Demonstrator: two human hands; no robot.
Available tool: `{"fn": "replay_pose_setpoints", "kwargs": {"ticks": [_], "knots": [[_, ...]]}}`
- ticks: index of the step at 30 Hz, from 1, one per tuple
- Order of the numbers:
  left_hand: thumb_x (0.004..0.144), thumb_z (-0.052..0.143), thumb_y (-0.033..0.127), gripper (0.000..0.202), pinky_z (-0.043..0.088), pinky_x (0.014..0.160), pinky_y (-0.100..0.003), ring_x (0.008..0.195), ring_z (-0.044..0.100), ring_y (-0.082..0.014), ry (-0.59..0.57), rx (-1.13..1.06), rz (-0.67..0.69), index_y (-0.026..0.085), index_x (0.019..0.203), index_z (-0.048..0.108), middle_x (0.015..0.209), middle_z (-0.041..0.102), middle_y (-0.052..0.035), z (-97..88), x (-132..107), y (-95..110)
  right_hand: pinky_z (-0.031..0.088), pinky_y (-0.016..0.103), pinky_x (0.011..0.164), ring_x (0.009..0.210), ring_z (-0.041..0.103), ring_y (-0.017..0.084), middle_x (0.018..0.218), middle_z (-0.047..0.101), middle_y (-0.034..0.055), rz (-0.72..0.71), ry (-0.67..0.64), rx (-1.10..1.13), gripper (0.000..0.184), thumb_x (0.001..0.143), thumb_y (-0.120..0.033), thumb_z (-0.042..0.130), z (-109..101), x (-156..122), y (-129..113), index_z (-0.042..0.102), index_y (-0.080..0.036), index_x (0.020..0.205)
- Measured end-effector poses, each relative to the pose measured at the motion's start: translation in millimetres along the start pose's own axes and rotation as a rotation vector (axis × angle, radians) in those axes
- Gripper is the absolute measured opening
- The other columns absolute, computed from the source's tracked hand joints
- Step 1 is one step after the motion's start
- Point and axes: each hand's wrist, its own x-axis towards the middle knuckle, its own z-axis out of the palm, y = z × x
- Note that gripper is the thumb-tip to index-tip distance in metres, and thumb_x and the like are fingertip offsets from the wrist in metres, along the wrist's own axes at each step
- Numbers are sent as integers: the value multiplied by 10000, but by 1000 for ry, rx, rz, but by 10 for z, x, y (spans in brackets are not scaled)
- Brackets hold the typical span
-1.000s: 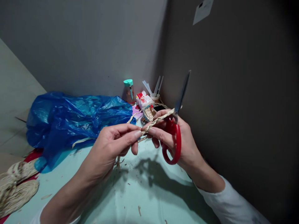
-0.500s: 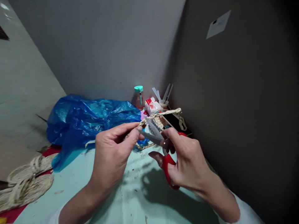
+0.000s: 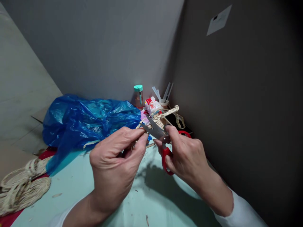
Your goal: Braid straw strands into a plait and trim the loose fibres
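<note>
My left hand pinches the near end of a pale braided straw cord between thumb and fingertips, above a light green table. My right hand grips red-handled scissors, fingers through the loops. The grey blades point left and meet the cord just beside my left fingertips. The cord loops away to the right behind the blades, toward the corner.
A crumpled blue plastic bag lies at the back left. In the corner stand a bottle with a teal cap, a red and white packet, a cup of sticks and a small woven basket. Coiled straw rope lies at the left edge. Straw scraps dot the table.
The scissors swung down from pointing upward to lying level, blades now closing on the cord by my left fingertips. Both hands shifted slightly lower and nearer together.
</note>
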Motion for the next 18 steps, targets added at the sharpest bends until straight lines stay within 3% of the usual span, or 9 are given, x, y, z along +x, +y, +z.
{"fn": "replay_pose_setpoints", "kwargs": {"ticks": [6, 12, 15, 18], "knots": [[812, 726, 175, 125, 437, 558, -236, 571, 530, -116, 23, -6, 25, 263, 733, 767, 632, 660, 41, 6, -15, -6, 289, 288, 432, 407, 546, 160, 507, 582, -10, -59, 96, -62, 214, 861, -100, 374, -14, 15, -5, 585, -141, 854], [805, 735, 141, 145, 445, 549, -235, 573, 551, -114, 22, -16, 77, 267, 798, 808, 649, 688, 36, 19, -7, -25, 250, 272, 427, 375, 496, 131, 469, 543, -33, -84, 107, -23, 213, 915, -103, 367, 30, -1, 39, 539, -170, 809], [802, 727, 104, 192, 445, 534, -219, 582, 571, -105, 15, -15, 167, 261, 865, 817, 676, 711, 38, 30, 1, -56, 279, 262, 442, 400, 510, 127, 525, 569, -27, -61, 88, 98, 134, 912, -133, 411, 108, -31, 79, 526, -171, 856], [807, 715, 83, 205, 442, 532, -204, 609, 595, -96, -13, -17, 215, 241, 896, 810, 712, 738, 34, 22, -1, -82, 356, 244, 466, 437, 539, 120, 620, 619, -6, 102, 83, 387, 49, 918, -189, 471, 157, -29, 105, 509, -185, 888]]}}
